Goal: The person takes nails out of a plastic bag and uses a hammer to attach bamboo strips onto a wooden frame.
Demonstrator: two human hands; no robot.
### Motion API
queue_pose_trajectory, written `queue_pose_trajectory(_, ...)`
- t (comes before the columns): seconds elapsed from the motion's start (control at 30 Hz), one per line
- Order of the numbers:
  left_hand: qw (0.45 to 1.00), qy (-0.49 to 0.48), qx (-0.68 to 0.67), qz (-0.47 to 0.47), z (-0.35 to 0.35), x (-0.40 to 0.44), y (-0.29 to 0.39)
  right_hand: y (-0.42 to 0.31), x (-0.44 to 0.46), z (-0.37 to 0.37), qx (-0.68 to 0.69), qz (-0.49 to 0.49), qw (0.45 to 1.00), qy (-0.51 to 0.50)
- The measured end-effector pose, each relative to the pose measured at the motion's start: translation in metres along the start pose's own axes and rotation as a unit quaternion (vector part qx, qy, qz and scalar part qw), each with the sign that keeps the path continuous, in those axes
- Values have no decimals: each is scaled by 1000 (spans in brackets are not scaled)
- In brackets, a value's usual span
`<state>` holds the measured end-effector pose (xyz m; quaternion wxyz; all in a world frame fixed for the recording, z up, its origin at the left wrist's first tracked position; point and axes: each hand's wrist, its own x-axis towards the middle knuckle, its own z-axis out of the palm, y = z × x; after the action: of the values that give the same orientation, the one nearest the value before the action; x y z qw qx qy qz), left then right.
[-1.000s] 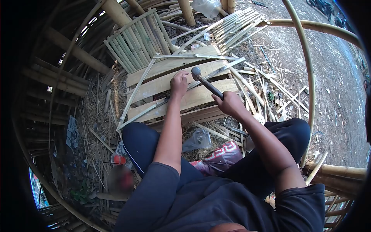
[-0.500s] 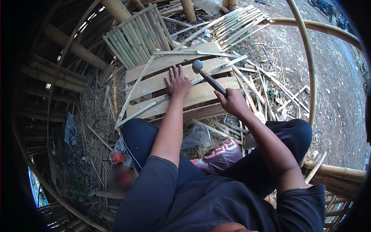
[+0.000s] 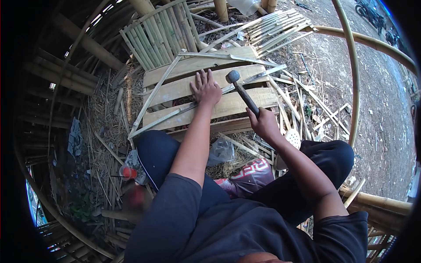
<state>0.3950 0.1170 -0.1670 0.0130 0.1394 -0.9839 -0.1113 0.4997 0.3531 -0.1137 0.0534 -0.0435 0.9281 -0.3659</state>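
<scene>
My right hand (image 3: 265, 122) grips the dark handle of a hammer (image 3: 244, 94), its rounded grey head raised over the right part of a low slatted wooden platform (image 3: 245, 101). My left hand (image 3: 206, 90) lies flat on the platform with fingers spread, close to a bamboo strip (image 3: 175, 113). That strip slants across the planks and passes under or beside my left hand; the exact contact is hidden. Together with other strips, such as the far bamboo strip (image 3: 219, 56), it forms a rough angular frame lying on the planks.
A bamboo slat panel (image 3: 160, 37) leans behind the platform, and a second slatted panel (image 3: 278, 30) lies at the back right. Loose bamboo offcuts (image 3: 302, 103) are scattered to the right. Near my left knee stands a cup with red contents (image 3: 128, 172). A curved bamboo pole (image 3: 352, 74) rises at right.
The hammer head sits slightly lower and further right in view. My left hand stays flat on the planks. The whole view has shifted a little.
</scene>
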Motion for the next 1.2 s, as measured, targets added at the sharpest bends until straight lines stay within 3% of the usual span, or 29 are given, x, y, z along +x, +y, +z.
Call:
queue_pose_trajectory(0.03, 1000, -3, 1, -2, -2, -1, 1, 6, 3, 6, -14, 18, 999, -28)
queue_pose_trajectory(0.23, 1000, -15, 3, -6, -2, -2, 2, -13, -9, -2, 54, 20, 998, 39)
queue_pose_trajectory(0.33, 1000, -13, 7, -10, -2, 0, 1, 5, -16, 29, 61, -19, 993, 98)
queue_pose_trajectory(0.37, 1000, -12, 10, -10, -1, 1, 2, -1, -15, 24, 42, 47, 998, 18)
queue_pose_trajectory(0.6, 999, -39, 14, -18, -7, 0, 5, -13, -22, 14, 98, 27, 993, 63)
queue_pose_trajectory(0.73, 1000, -14, 23, -12, 3, 2, 2, 7, -18, 37, -8, 32, 999, 24)
queue_pose_trajectory(0.9, 999, -28, 10, -15, -6, 0, 4, -13, -28, 21, 119, 10, 988, 96)
queue_pose_trajectory(1.03, 1000, -5, 17, -10, -1, 0, 2, -2, -24, 34, 33, 55, 997, 51)
queue_pose_trajectory(1.2, 1000, -4, 20, -7, -1, 2, 3, -12, -27, 25, 83, 36, 994, 65)
